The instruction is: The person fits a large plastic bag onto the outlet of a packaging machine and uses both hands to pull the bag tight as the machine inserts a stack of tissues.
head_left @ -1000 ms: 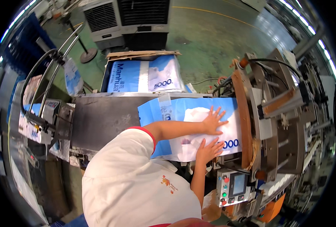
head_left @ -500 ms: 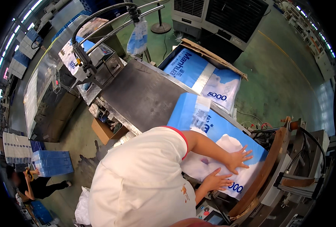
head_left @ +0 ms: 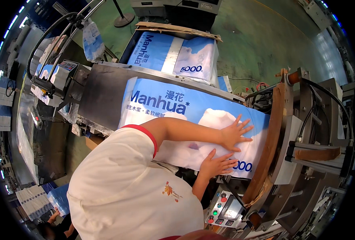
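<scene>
Closest to the camera I watch through, a white shirt (head_left: 121, 196) leans over the work. Past it, the right hand (head_left: 215, 166) lies palm down with fingers loosely spread, and the left hand (head_left: 234, 136) lies flat just beyond, fingers splayed wide; neither grips anything, both only resting on the package (head_left: 211, 114). That package lies on the dark tabletop (head_left: 99, 94), its right end reaching to the machine's brown strip (head_left: 272, 140); I cannot tell whether it runs beneath. If the palms pressed unevenly, I judge it could skew or crease there, and fingertips straying to the strip could be pinched if that moved. It looks smooth and thinly wrapped, sky blue and white, with large dark lettering and a pale, fluffy shape. Farther off, I see a similar pack (head_left: 197, 56) with a white band, lying beside a torn cardboard flap (head_left: 177, 30).
</scene>
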`<state>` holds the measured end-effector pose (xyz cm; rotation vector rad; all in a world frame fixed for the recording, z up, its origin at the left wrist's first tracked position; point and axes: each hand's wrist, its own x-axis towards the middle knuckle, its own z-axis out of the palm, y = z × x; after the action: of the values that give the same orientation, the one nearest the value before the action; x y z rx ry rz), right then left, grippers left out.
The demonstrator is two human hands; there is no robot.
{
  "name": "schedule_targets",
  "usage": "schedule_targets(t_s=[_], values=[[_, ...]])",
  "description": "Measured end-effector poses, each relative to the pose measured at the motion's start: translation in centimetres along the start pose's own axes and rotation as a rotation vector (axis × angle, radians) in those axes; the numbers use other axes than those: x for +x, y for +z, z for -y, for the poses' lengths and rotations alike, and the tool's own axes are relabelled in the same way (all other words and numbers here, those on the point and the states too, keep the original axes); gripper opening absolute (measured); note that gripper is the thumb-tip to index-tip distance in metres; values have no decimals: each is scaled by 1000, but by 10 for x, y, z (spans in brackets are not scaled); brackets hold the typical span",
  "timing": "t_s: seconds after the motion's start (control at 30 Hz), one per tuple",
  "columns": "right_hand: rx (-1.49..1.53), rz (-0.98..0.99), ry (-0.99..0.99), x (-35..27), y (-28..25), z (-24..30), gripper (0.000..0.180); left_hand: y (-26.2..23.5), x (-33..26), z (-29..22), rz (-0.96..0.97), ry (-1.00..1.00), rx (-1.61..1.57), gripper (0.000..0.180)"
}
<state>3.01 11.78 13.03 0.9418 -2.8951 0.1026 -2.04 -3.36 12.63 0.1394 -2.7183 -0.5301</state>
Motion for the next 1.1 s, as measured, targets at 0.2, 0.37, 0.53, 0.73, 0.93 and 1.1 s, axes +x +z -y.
schedule_targets(t_s=[0.2, 0.37, 0.53, 0.73, 0.93, 1.1], values=[[52, 31, 8, 3, 0, -2, 82, -6, 4, -2, 20, -8, -14, 67], [70, 47, -10, 3, -5, 1, 82, -15, 3, -2, 46, -22, 7, 68], [73, 54, -22, -1, -7, 11, 84, -25, -4, 2, 81, -19, 21, 67], [114, 50, -16, 20, -16, 10, 89, -44, -28, 12, 151, -52, 44, 67], [73, 35, 32, 33, -17, 11, 100, -28, 6, 8, 68, -118, -8, 68], [145, 42, -1, 33, -16, 10, 96, -25, 7, 19, 59, -178, 39, 70]])
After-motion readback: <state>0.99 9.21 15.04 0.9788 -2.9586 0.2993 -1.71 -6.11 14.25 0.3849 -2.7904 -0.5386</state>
